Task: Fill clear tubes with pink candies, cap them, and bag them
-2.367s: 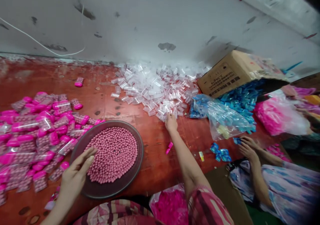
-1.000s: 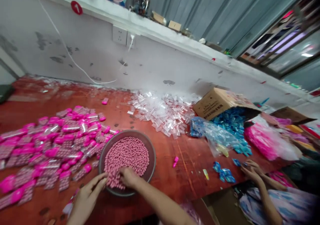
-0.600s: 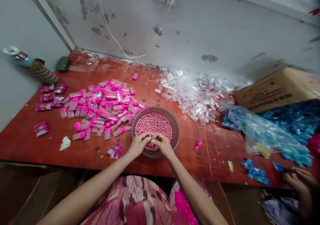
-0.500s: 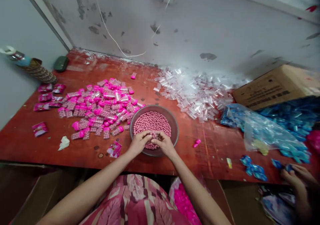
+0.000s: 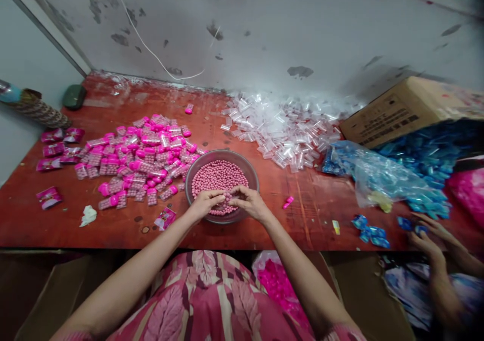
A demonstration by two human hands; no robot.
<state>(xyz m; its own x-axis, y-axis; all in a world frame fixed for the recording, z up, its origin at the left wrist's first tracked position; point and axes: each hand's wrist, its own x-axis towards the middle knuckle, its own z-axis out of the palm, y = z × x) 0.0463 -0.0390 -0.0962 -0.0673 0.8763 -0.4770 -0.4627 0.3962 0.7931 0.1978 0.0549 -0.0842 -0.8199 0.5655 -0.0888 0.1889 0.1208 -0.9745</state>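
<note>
Pink beads [image 5: 218, 177] fill a round metal bowl [image 5: 252, 172] standing near the front edge of a red table [image 5: 302, 210]. Left hand [image 5: 204, 203] and right hand [image 5: 247, 202] meet fingertip to fingertip over the near part of the bowl, fingers curled down onto the beads. Something small appears pinched between the two hands, but it is hidden by the fingers, so what either hand grasps, and how firmly, cannot be told. Just left of the bowl, touching its rim, lies a heap of filled tubes with pink caps [image 5: 139, 154]; beyond the bowl to the right, a heap of clear empty tubes [image 5: 282, 131] spreads toward the wall. A single pink cap [image 5: 288, 202] lies just right of the bowl. Farther right, a clear bag of blue pieces [image 5: 372, 177] sits below a tipped cardboard box [image 5: 401, 109], partly cut off at the frame edge. At lower right another person's hand [image 5: 425, 235] rests by loose blue pieces [image 5: 370, 232]; that person's body is blurred and cropped. A bag of pink caps [image 5: 274, 280] shows below the table edge, partly covered by the right forearm.
</note>
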